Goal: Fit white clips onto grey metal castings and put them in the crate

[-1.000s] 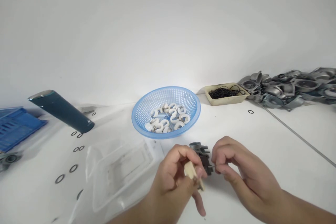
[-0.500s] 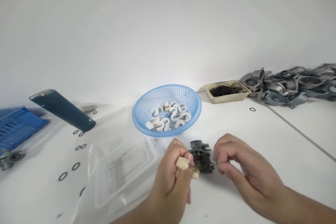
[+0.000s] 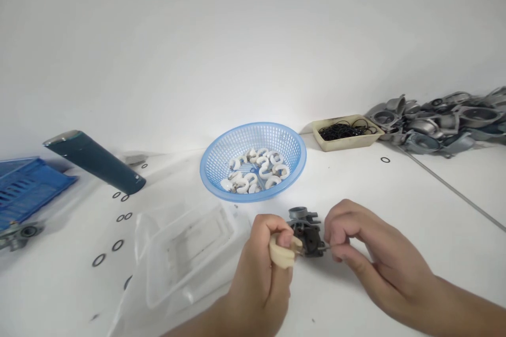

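Observation:
My left hand (image 3: 263, 274) is closed on a cream, C-shaped carburetor float (image 3: 281, 253), held between thumb and fingers. Just behind the float, a dark grey carburetor body (image 3: 310, 237) rests on the white table, partly covered by the float and my left fingers. To its right, my right hand (image 3: 367, 253) pinches a thin metal pin (image 3: 326, 248) whose tip reaches the carburetor's side. Whether the pin touches the body I cannot tell. White floats (image 3: 263, 168) lie in a blue mesh basket (image 3: 213, 189) beyond my hands.
A cream tray (image 3: 351, 142) holds black rubber rings. Metal carburetor bowls (image 3: 427, 134) are piled at the back right. On the left are a teal tumbler (image 3: 105, 163), a blue crate (image 3: 31, 189), another carburetor (image 3: 19, 234), loose O-rings (image 3: 117, 245) and a clear plastic tray (image 3: 158, 295).
In my left hand the float has turned, so its curved side now faces me. My right hand stays at the carburetor's right side with the pin. The view has shifted slightly.

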Demonstrator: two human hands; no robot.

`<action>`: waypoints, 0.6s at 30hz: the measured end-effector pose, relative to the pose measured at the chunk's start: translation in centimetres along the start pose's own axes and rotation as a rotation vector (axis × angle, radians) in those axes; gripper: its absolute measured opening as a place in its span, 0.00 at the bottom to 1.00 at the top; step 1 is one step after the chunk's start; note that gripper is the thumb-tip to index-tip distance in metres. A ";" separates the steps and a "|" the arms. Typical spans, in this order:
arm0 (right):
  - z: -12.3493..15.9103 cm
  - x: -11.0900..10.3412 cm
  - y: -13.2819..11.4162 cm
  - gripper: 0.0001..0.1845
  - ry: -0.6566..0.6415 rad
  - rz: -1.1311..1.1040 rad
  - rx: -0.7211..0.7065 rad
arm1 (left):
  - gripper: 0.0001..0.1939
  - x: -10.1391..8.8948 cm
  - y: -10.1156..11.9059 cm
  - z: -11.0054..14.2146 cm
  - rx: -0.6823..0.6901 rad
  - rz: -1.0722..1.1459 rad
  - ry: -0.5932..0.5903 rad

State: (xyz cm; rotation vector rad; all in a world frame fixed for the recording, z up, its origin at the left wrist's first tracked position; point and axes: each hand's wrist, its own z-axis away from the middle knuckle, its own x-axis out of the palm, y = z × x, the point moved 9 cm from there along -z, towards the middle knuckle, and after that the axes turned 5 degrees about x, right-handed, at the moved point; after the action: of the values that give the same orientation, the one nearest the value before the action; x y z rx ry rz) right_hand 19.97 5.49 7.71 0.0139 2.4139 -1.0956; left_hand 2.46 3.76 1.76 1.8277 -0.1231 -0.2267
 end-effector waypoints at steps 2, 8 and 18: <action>-0.1 -0.2 0.2 0.09 0.017 0.022 -0.004 | 0.12 -0.4 0.3 -0.1 0.048 -0.104 0.020; -0.5 -1.2 3.5 0.13 0.109 0.040 0.165 | 0.14 -0.2 2.5 -0.9 0.285 -0.454 -0.054; 0.5 1.0 8.0 0.14 -0.035 -0.131 0.332 | 0.19 -0.2 3.7 -1.2 0.467 -0.730 0.019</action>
State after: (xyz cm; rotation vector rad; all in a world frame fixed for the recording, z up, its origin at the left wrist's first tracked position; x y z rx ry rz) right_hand 20.96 10.36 1.39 -0.0535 2.2016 -1.5325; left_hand 2.61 3.91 5.63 2.2775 0.5599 -0.7383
